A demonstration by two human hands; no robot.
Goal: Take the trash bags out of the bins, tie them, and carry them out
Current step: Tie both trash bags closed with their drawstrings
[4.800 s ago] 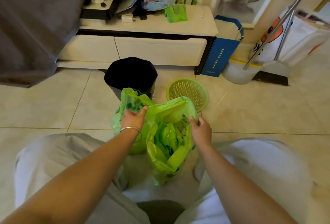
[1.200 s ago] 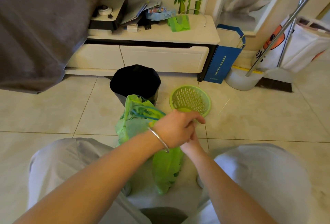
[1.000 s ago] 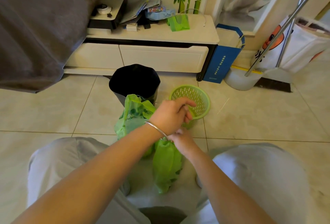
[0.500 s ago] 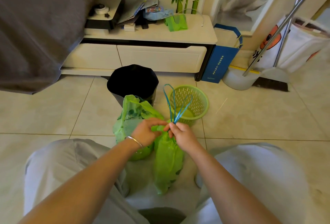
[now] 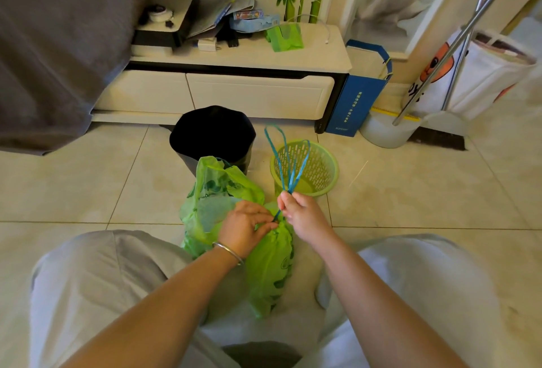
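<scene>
A pale tiled floor (image 5: 88, 186) carried everything. The black-lined bin (image 5: 212, 133) stood on it; just to the right of that bin sat a green slotted basket (image 5: 305, 166), and just in front of it two green trash bags (image 5: 223, 200) rested against each other. Behind the bin stood a low white cabinet (image 5: 234, 92), with a blue paper bag (image 5: 357, 98) and a white bucket (image 5: 381, 133) further right.
</scene>
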